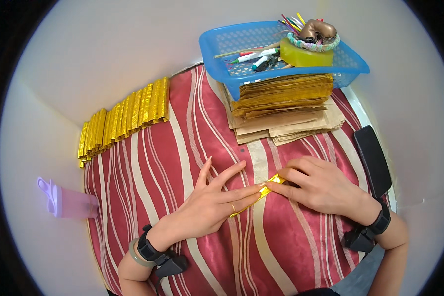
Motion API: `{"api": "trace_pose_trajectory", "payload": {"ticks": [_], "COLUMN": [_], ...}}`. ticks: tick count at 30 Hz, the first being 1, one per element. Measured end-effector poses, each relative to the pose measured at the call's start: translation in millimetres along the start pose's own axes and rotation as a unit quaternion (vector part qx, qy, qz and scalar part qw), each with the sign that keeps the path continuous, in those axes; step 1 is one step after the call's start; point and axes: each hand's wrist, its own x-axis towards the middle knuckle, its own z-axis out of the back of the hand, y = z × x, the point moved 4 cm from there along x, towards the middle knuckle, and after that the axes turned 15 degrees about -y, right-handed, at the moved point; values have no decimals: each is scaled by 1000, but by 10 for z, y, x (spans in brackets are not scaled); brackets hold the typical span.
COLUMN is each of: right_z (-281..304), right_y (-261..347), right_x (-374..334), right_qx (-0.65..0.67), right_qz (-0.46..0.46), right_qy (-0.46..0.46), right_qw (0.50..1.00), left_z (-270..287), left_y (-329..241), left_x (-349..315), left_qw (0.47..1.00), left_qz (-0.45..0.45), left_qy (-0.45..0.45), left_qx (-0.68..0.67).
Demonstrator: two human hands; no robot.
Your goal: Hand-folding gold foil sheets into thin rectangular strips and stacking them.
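Gold strip lies nearer than blue basket; spread left hand partly hides it, right hand pinches it.

The strip is gold, the cloth red (cream-striped).

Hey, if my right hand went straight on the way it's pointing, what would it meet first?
Your right hand would most likely meet your left hand, its fingertips lying just ahead on the gold strip, though exact depth is unclear.
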Motion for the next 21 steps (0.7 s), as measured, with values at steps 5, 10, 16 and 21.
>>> {"api": "trace_pose_trajectory", "payload": {"ticks": [5,10,16,21], "right_z": [-50,-65,-19,-11], "right_y": [77,85,31,2], "right_x": [-45,-100,-171,-197], "right_qx": [-67,-20,117,92], "right_qz": [33,-20,-97,-109], "right_qy": [-27,24,73,70], "right_qw": [997,999,986,987], "left_z": [29,63,75,120], "left_y": [-61,-177,-166,-179], "left_x": [8,13,-20,-75], "left_qw": [1000,997,996,993], "left_qz": [-17,-47,-61,-84], "left_qy": [9,-6,-8,-4], "left_qx": [19,55,66,88]}}
